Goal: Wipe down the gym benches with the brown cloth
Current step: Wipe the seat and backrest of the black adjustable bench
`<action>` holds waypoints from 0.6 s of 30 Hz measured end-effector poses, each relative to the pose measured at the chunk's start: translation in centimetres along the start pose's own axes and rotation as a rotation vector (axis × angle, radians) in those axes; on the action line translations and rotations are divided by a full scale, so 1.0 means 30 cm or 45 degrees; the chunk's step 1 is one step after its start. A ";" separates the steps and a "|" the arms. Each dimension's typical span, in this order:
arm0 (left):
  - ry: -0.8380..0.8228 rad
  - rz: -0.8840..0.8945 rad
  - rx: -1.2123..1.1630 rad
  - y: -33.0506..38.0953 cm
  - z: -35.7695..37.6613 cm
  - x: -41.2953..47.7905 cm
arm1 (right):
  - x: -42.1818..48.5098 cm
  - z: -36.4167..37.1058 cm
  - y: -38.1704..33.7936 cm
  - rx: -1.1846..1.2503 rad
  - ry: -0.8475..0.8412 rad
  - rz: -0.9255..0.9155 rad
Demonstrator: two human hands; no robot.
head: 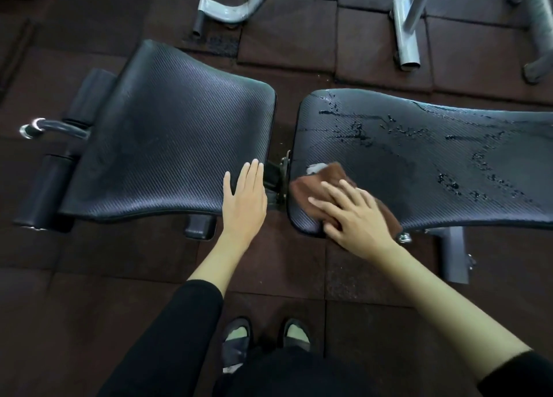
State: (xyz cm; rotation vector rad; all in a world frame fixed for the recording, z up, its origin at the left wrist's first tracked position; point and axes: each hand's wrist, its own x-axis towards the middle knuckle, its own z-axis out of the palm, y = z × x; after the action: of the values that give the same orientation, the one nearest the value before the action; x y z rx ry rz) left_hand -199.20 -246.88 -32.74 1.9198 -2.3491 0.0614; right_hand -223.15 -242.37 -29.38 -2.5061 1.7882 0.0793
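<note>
Two black textured bench pads lie side by side. The left pad (167, 133) looks dry; my left hand (245, 199) rests flat on its near right corner, fingers straight. The right pad (419, 157) carries streaks and drops of water across its top. A brown cloth (311, 188) with a small white tag lies on this pad's near left corner. My right hand (356, 217) presses down on the cloth with spread fingers and covers most of it.
A metal hinge (281, 178) joins the pads in the gap between them. Black foam rollers (45, 193) and a chrome handle (33, 129) sit at far left. Grey machine legs (405, 31) stand behind on dark rubber floor tiles. My feet (266, 334) are below.
</note>
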 end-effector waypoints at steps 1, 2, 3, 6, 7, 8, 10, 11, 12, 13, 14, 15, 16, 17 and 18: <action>0.002 -0.001 -0.003 0.000 0.001 0.000 | -0.028 -0.009 0.038 -0.005 0.034 0.082; 0.002 0.000 -0.010 -0.001 0.002 0.000 | -0.048 -0.018 0.071 -0.007 0.069 0.202; 0.002 0.002 -0.010 -0.002 0.004 -0.001 | -0.057 -0.025 0.095 0.003 0.096 0.344; -0.004 0.007 0.003 -0.002 -0.004 -0.001 | -0.008 -0.025 0.070 0.104 0.194 0.777; -0.011 0.003 -0.014 -0.002 -0.007 0.001 | 0.021 -0.016 0.032 0.133 0.221 0.890; -0.020 0.000 -0.022 0.000 -0.010 0.000 | 0.049 -0.007 -0.011 0.146 0.238 0.965; -0.031 -0.006 -0.034 0.003 -0.016 -0.001 | 0.097 0.007 -0.088 0.155 0.246 0.967; -0.035 -0.010 -0.048 0.005 -0.017 0.000 | 0.113 0.013 -0.116 0.152 0.218 0.913; -0.040 -0.016 -0.056 0.007 -0.019 0.001 | 0.125 0.016 -0.137 0.137 0.191 0.838; -0.043 -0.025 -0.061 0.009 -0.020 0.001 | 0.135 0.018 -0.153 0.110 0.177 0.752; -0.045 -0.037 -0.071 0.011 -0.021 0.002 | 0.140 0.018 -0.163 0.076 0.171 0.656; -0.047 -0.051 -0.082 0.014 -0.022 0.002 | 0.138 0.019 -0.167 0.040 0.154 0.541; -0.053 -0.066 -0.085 0.019 -0.024 0.000 | 0.132 0.020 -0.162 0.015 0.122 0.411; -0.059 -0.075 -0.084 0.026 -0.027 -0.002 | 0.127 0.019 -0.147 0.006 0.089 0.279; -0.064 -0.079 -0.091 0.035 -0.030 -0.007 | 0.124 0.016 -0.120 0.010 0.051 0.151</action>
State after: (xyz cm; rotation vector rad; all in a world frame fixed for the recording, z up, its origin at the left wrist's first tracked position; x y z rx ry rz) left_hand -200.14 -246.39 -31.84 1.9813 -2.2875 -0.0757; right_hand -218.54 -244.67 -30.08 -2.4116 1.9475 0.0280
